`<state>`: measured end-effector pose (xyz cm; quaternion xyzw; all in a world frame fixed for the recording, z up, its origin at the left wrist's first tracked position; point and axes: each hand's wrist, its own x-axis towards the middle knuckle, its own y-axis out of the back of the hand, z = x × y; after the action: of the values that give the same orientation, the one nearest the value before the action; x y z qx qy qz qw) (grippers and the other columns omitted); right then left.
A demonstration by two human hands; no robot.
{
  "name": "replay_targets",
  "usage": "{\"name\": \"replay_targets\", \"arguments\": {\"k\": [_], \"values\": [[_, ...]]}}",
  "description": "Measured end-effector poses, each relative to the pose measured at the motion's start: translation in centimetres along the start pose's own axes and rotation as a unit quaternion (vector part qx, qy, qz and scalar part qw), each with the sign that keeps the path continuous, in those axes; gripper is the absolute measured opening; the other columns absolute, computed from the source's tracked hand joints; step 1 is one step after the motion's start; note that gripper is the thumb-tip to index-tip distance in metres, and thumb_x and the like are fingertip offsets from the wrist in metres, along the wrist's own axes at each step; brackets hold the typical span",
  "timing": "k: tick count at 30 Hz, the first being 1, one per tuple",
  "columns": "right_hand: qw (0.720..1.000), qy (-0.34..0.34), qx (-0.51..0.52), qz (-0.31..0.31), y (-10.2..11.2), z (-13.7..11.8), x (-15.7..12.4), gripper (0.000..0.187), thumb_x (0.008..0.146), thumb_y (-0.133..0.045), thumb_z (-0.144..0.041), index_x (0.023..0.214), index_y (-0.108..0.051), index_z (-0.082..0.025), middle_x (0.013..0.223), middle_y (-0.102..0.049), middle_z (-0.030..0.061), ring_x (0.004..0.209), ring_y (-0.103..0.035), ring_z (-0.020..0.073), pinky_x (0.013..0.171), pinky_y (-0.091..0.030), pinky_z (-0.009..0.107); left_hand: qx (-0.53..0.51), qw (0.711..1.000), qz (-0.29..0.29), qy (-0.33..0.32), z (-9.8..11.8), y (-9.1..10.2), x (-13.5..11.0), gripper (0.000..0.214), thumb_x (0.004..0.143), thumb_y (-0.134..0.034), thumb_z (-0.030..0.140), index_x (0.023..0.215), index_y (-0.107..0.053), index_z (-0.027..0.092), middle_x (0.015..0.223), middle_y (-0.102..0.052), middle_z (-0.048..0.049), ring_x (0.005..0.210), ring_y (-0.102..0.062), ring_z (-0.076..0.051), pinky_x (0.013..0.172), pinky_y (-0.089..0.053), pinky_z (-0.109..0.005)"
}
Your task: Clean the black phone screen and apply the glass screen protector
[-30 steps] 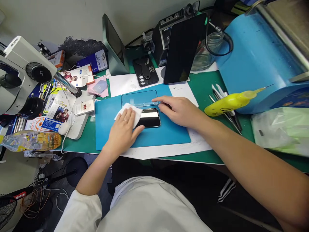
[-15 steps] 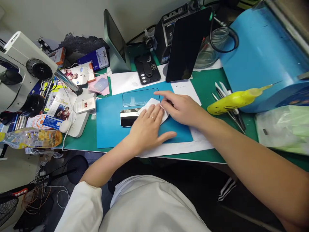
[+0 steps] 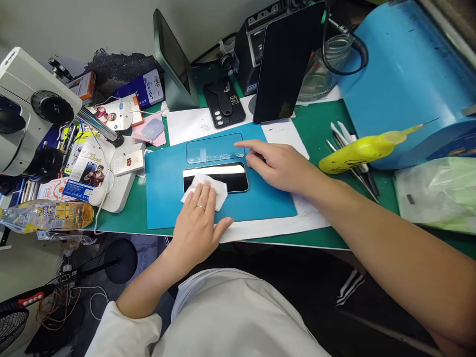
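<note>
A phone (image 3: 237,181) lies screen up on the blue mat (image 3: 163,198), its glossy black face catching a white reflection. My left hand (image 3: 197,218) has its fingers together, pressing a white wipe (image 3: 220,192) onto the left part of the screen; the thumb sticks out to the side. Just above the phone rests a clear, black-edged screen protector (image 3: 219,148). My right hand (image 3: 277,166) is open by the phone's upper right corner. Its index finger reaches over the protector's right end, the thumb is apart from it, and the other fingers curl under, holding nothing visible.
Behind the mat are a black phone case (image 3: 225,104) and an upright tablet (image 3: 286,64). A yellow squeeze bottle (image 3: 357,152) with a needle tip lies over pens and tools at right. Left stand a microscope (image 3: 48,104), a drink bottle (image 3: 48,214) and packages.
My left hand has slid the wipe leftward across the phone, uncovering its right part. My right hand stays almost in place, now apart from the wipe.
</note>
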<state>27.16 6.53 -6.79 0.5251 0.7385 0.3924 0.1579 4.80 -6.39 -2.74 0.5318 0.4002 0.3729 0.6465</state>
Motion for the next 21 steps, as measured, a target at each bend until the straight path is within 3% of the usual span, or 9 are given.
{"name": "replay_targets", "arguments": {"k": [6, 12, 16, 21], "values": [[1.0, -0.012, -0.006, -0.011, -0.1, -0.1, 0.1, 0.049, 0.102, -0.038, -0.038, 0.143, -0.06, -0.021, 0.108, -0.079, 0.0093, 0.095, -0.073, 0.0301, 0.082, -0.057, 0.044, -0.006, 0.999, 0.009, 0.05, -2.5, 0.5, -0.1, 0.069, 0.11, -0.026, 0.054, 0.159, -0.033, 0.007, 0.168, -0.031, -0.0203, 0.159, -0.026, -0.031, 0.129, -0.03, -0.053], [1.0, -0.009, -0.01, -0.003, -0.1, -0.2, 0.2, 0.048, 0.102, -0.038, -0.037, 0.142, -0.061, -0.02, 0.11, -0.078, 0.0097, 0.094, -0.073, 0.0292, 0.082, -0.057, 0.043, 0.005, 0.998, 0.001, 0.056, -3.4, 1.3, 2.0, 0.071, 0.109, -0.029, 0.056, 0.158, -0.036, 0.004, 0.167, -0.032, -0.0224, 0.158, -0.028, -0.033, 0.128, -0.032, -0.054], [1.0, 0.003, 0.007, 0.018, -0.2, -0.1, 0.4, 0.047, 0.1, -0.039, -0.033, 0.14, -0.062, -0.021, 0.102, -0.079, 0.0082, 0.092, -0.073, 0.0283, 0.08, -0.057, 0.04, 0.021, 0.998, 0.01, 0.056, -2.2, 1.0, 4.0, 0.079, 0.106, -0.037, 0.061, 0.158, -0.035, 0.002, 0.167, -0.031, -0.0249, 0.158, -0.028, -0.038, 0.127, -0.032, -0.055], [0.999, 0.015, 0.02, 0.029, -0.3, 0.2, 0.4, 0.046, 0.099, -0.041, -0.032, 0.139, -0.063, -0.021, 0.105, -0.079, 0.008, 0.092, -0.074, 0.027, 0.082, -0.057, 0.04, 0.018, 1.0, 0.01, 0.007, 1.2, 0.2, 6.3, 0.092, 0.1, -0.041, 0.072, 0.158, -0.034, 0.001, 0.168, -0.03, -0.0253, 0.158, -0.026, -0.039, 0.128, -0.03, -0.053]]}}
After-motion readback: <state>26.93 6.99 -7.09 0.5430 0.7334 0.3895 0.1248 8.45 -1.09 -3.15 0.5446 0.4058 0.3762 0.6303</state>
